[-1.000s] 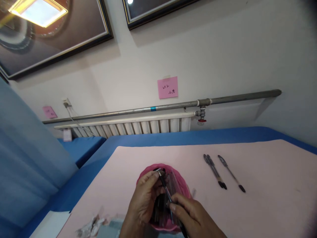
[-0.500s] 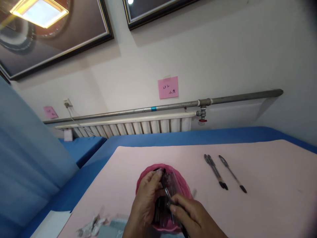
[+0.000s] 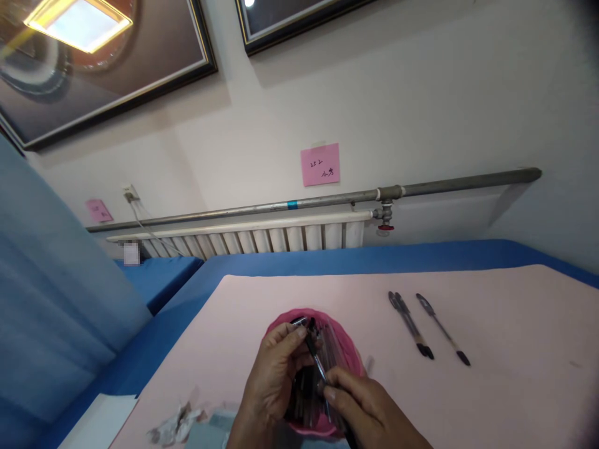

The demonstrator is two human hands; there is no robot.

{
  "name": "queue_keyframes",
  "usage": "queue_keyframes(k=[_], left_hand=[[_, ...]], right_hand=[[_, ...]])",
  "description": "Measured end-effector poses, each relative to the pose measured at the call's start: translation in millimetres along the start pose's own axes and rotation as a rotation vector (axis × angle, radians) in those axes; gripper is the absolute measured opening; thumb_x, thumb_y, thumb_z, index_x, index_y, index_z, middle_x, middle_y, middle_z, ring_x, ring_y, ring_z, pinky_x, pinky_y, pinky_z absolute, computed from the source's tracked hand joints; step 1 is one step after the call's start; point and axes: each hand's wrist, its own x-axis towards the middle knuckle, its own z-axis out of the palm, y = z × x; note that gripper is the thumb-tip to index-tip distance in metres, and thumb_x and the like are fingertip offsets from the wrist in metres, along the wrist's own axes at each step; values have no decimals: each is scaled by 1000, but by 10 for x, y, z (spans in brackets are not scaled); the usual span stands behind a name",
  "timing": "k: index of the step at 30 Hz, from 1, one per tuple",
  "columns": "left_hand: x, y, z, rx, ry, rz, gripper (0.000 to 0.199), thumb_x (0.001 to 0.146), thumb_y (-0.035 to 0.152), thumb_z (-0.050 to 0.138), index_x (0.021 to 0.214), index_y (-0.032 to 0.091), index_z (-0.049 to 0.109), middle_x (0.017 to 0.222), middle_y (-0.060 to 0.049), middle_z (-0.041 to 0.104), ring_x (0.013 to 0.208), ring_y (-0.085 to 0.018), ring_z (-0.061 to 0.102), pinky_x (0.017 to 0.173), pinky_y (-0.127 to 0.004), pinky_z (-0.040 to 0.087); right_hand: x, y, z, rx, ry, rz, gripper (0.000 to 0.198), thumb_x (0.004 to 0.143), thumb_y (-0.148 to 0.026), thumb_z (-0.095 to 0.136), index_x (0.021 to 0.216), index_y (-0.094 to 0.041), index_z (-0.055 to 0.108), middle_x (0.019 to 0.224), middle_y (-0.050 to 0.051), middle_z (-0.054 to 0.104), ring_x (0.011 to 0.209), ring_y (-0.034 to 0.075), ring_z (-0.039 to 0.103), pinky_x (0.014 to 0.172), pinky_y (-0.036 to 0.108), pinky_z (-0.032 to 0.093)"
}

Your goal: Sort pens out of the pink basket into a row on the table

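Observation:
Over a pink basket (image 3: 353, 349) with a scalloped rim, both my hands are closed around a slim pen (image 3: 318, 363). My left hand (image 3: 277, 368) pinches its upper end between thumb and fingers; a small clear and dark piece (image 3: 299, 322) shows at the fingertips, too small to name. My right hand (image 3: 360, 402) grips the lower part of the pen, and a dark end comes out below the palm. Clear tubes (image 3: 331, 346) and dark pen parts (image 3: 306, 390) fill the basket beneath, partly covered by my hands.
To the right, two pens (image 3: 410, 324) lie side by side, with a single pen (image 3: 442, 327) beside them on the pink sheet (image 3: 505, 312). Crumpled white wrapping (image 3: 175, 427) and a pale blue-green item (image 3: 210, 430) lie at lower left. A radiator (image 3: 281, 237) stands behind the blue-edged table.
My left hand has shifted slightly at the upper end, so more of the pen shows between my hands. Both hands keep their hold. The view has moved a little.

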Motion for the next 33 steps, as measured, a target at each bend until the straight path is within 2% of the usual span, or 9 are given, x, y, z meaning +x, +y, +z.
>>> queue_keyframes(k=[9,11,14,18,23,26,28,30,33], left_hand=[[-46,40,17,116,-22,21,24,61,33,74,64,13,62,65,-3,63,60,-12,57,60,-23,44],[-54,111,-28,129,-9,28,28,64,38,71,74,12,65,76,-7,66,64,-14,59,61,-25,45],[-48,241,-162,195,120,122,36,69,44,66,88,13,65,95,-11,66,72,-16,61,61,-26,46],[-22,314,-342,555,278,214,20,68,35,65,70,15,64,60,0,60,53,-11,52,51,-21,38],[-50,174,-377,948,175,182,8,56,15,68,53,18,62,50,1,57,48,-11,47,46,-20,28],[-91,86,-359,1029,106,167,17,48,4,66,52,20,62,46,3,54,42,-10,42,44,-21,22],[-107,70,-359,1100,139,156,22,45,-1,62,49,21,59,42,4,49,39,-9,37,44,-23,19],[-106,92,-371,1214,167,124,22,46,-1,59,48,20,57,42,4,49,40,-9,37,46,-23,21],[-85,169,-396,1252,96,86,13,56,7,56,58,18,61,54,2,57,52,-12,49,52,-23,30]], right_hand=[[-23,-56,7,35,-44,-39,25,83,-38,43,65,-21,42,57,-5,41,54,10,40,51,21,32],[-8,-61,-24,90,-17,-7,25,84,-38,43,67,-21,44,57,-5,40,53,10,40,51,21,32],[50,-17,-96,206,100,10,25,84,-40,43,69,-20,47,58,-5,40,52,10,39,50,21,31],[148,113,-167,344,179,48,27,82,-45,46,73,-20,50,55,-6,38,47,9,35,45,21,27],[197,224,-160,429,172,68,27,82,-46,46,76,-20,49,52,-8,35,42,7,31,42,21,24],[197,240,-150,452,169,37,26,83,-43,47,74,-20,48,53,-8,36,42,7,31,41,21,23],[197,237,-152,463,168,36,25,83,-42,47,73,-19,48,51,-8,34,42,6,30,40,20,20],[196,222,-159,461,172,44,25,83,-42,48,71,-19,48,49,-9,33,41,6,28,39,20,20],[176,162,-173,418,188,25,24,82,-40,49,70,-19,49,51,-8,37,44,7,33,42,20,25]])
